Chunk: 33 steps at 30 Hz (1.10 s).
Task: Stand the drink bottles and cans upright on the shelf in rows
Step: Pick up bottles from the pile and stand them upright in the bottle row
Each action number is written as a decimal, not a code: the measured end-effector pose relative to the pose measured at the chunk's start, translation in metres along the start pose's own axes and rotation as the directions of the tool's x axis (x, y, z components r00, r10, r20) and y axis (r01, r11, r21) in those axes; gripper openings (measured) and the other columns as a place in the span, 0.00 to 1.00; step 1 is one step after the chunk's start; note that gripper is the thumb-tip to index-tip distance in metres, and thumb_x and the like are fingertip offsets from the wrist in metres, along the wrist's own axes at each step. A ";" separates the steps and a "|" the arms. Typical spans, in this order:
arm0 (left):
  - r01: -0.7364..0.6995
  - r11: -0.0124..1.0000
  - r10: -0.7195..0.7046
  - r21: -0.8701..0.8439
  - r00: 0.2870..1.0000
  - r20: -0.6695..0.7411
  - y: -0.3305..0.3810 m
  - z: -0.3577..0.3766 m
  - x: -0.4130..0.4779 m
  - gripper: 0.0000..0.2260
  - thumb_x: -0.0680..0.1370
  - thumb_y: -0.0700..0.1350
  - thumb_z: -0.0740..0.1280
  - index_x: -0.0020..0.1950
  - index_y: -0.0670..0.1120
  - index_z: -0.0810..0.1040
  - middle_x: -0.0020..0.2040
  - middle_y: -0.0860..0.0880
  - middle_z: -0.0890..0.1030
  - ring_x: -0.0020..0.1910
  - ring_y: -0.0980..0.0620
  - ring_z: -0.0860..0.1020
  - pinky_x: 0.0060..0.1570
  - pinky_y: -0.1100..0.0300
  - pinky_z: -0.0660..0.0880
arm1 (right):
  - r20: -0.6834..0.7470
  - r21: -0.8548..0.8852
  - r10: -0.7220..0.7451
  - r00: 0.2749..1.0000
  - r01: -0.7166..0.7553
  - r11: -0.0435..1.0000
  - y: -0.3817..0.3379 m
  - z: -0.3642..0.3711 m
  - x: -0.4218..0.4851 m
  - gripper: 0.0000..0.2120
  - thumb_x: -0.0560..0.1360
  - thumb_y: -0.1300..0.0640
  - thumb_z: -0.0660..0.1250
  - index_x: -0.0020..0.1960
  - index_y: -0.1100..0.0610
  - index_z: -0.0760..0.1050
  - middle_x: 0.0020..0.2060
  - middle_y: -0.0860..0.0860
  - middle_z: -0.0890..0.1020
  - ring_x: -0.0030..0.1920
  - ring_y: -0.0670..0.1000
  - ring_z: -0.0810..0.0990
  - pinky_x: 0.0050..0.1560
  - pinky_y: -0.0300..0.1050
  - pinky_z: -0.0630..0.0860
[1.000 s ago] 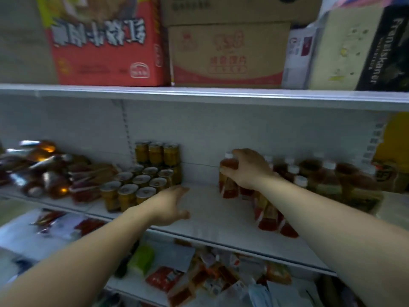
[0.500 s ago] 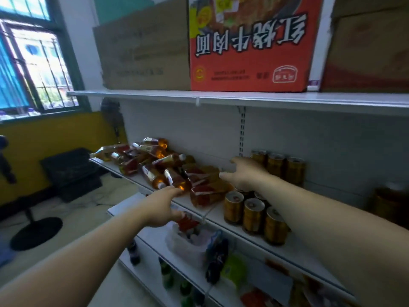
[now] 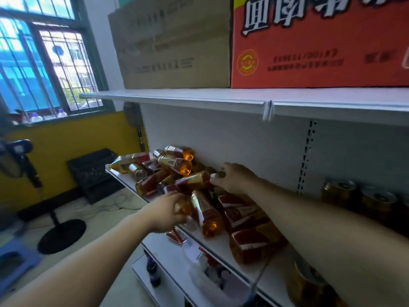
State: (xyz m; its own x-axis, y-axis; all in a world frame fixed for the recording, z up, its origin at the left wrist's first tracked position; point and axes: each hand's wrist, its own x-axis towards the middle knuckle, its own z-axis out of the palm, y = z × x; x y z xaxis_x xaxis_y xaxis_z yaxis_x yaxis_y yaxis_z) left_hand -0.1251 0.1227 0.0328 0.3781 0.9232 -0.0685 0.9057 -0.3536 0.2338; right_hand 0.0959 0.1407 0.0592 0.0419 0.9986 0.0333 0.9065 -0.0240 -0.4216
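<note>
A heap of amber drink bottles (image 3: 174, 165) with red labels lies tumbled on the left end of the white shelf (image 3: 221, 244). My left hand (image 3: 164, 214) curls around the base of one lying bottle (image 3: 183, 207) at the shelf's front edge. My right hand (image 3: 234, 180) pinches the white-capped neck of another lying bottle (image 3: 194, 180) deeper in the pile. A further bottle (image 3: 207, 214) lies between my hands, base toward me. Gold cans (image 3: 358, 196) stand upright to the right, partly behind my right forearm.
Cardboard boxes (image 3: 174, 45) and a red carton (image 3: 318, 41) fill the upper shelf. The lower shelf holds packets and a dark bottle (image 3: 152, 271). A black crate (image 3: 95, 171), a fan stand (image 3: 62, 233) and a window (image 3: 44, 54) are to the left.
The view swung left from the standing bottles and cans to the pile. Both hands reached in; the left now grips a lying bottle and the right pinches a bottle neck.
</note>
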 end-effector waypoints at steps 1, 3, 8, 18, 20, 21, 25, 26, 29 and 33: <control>0.010 1.000 -0.010 0.007 1.000 0.012 -0.009 -0.001 0.012 0.32 0.75 0.55 0.67 0.75 0.52 0.60 0.74 0.51 0.63 0.70 0.49 0.66 0.68 0.55 0.66 | 0.013 0.001 0.008 1.000 -0.008 1.000 0.000 0.005 0.010 0.35 0.75 0.35 0.61 0.74 0.55 0.62 0.70 0.55 0.69 0.66 0.57 0.71 0.59 0.49 0.71; 0.012 1.000 -0.013 0.016 0.999 0.036 -0.027 -0.002 0.034 0.31 0.75 0.53 0.67 0.76 0.53 0.59 0.75 0.51 0.62 0.71 0.49 0.66 0.68 0.54 0.66 | 0.027 0.006 0.032 0.999 -0.032 0.999 0.002 0.016 0.029 0.34 0.75 0.36 0.62 0.74 0.54 0.62 0.70 0.55 0.70 0.66 0.56 0.71 0.58 0.49 0.70; -0.039 0.999 0.039 0.007 0.997 0.064 -0.071 -0.004 0.094 0.30 0.75 0.53 0.68 0.75 0.54 0.61 0.74 0.51 0.63 0.68 0.49 0.69 0.66 0.54 0.68 | 0.027 0.006 0.098 0.995 -0.098 0.995 -0.004 0.038 0.078 0.36 0.74 0.37 0.63 0.76 0.53 0.60 0.71 0.54 0.69 0.68 0.56 0.70 0.61 0.50 0.70; -0.326 0.945 0.321 0.025 0.939 0.121 -0.178 -0.023 0.229 0.28 0.74 0.59 0.64 0.73 0.60 0.61 0.73 0.53 0.65 0.70 0.49 0.66 0.68 0.51 0.65 | 0.152 -0.038 0.375 0.914 -0.374 0.927 -0.033 0.083 0.156 0.36 0.74 0.40 0.68 0.75 0.55 0.61 0.72 0.55 0.67 0.68 0.56 0.69 0.61 0.47 0.68; -0.344 0.939 0.339 0.014 0.932 0.132 -0.192 -0.029 0.250 0.26 0.75 0.57 0.65 0.72 0.57 0.63 0.71 0.54 0.65 0.69 0.48 0.67 0.68 0.51 0.66 | 0.146 0.012 0.430 0.891 -0.437 0.900 -0.033 0.090 0.158 0.39 0.73 0.41 0.70 0.76 0.53 0.58 0.73 0.54 0.66 0.69 0.56 0.68 0.63 0.49 0.68; -0.346 0.938 0.344 -0.009 0.930 0.130 -0.197 -0.031 0.261 0.25 0.75 0.55 0.65 0.72 0.55 0.64 0.70 0.52 0.65 0.68 0.47 0.68 0.67 0.49 0.67 | 0.133 0.036 0.453 0.882 -0.461 0.887 -0.035 0.092 0.158 0.40 0.72 0.41 0.71 0.77 0.52 0.57 0.73 0.54 0.66 0.69 0.56 0.68 0.64 0.50 0.69; -0.355 0.934 0.356 -0.034 0.930 0.087 -0.213 -0.025 0.304 0.34 0.70 0.61 0.64 0.74 0.54 0.60 0.74 0.45 0.60 0.71 0.40 0.63 0.67 0.42 0.66 | 0.148 0.061 0.494 0.857 -0.506 0.860 -0.038 0.090 0.159 0.37 0.71 0.45 0.73 0.74 0.51 0.61 0.69 0.53 0.69 0.66 0.56 0.71 0.60 0.51 0.73; -0.343 0.939 0.341 0.005 0.936 0.084 -0.216 -0.021 0.317 0.37 0.70 0.63 0.64 0.76 0.54 0.57 0.75 0.45 0.56 0.73 0.38 0.59 0.69 0.41 0.63 | 0.169 0.060 0.493 0.854 -0.508 0.859 -0.037 0.087 0.161 0.36 0.70 0.46 0.74 0.73 0.50 0.63 0.68 0.53 0.71 0.64 0.56 0.72 0.59 0.50 0.73; -0.308 0.951 0.308 -0.003 0.950 0.045 -0.221 -0.013 0.344 0.42 0.70 0.61 0.69 0.77 0.55 0.51 0.77 0.47 0.51 0.74 0.36 0.54 0.71 0.41 0.59 | 0.199 0.031 0.473 0.858 -0.488 0.873 -0.038 0.075 0.166 0.33 0.67 0.46 0.77 0.69 0.48 0.67 0.66 0.52 0.72 0.60 0.54 0.72 0.56 0.49 0.74; -0.213 0.969 0.216 -0.123 0.976 0.009 -0.245 0.011 0.408 0.39 0.65 0.61 0.72 0.72 0.61 0.59 0.71 0.50 0.66 0.66 0.43 0.70 0.63 0.46 0.71 | 0.053 0.101 0.392 0.919 -0.395 0.913 -0.049 0.056 0.184 0.39 0.66 0.48 0.78 0.72 0.49 0.64 0.68 0.53 0.70 0.63 0.55 0.72 0.56 0.47 0.73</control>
State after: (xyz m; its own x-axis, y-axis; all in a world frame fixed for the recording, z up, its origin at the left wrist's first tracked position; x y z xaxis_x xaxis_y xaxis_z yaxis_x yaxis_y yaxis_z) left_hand -0.1911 0.5846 -0.0629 0.5660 0.8240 -0.0249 0.7738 -0.5207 0.3607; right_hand 0.0359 0.3277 0.0354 0.3712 0.9103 -0.1830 0.7685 -0.4118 -0.4897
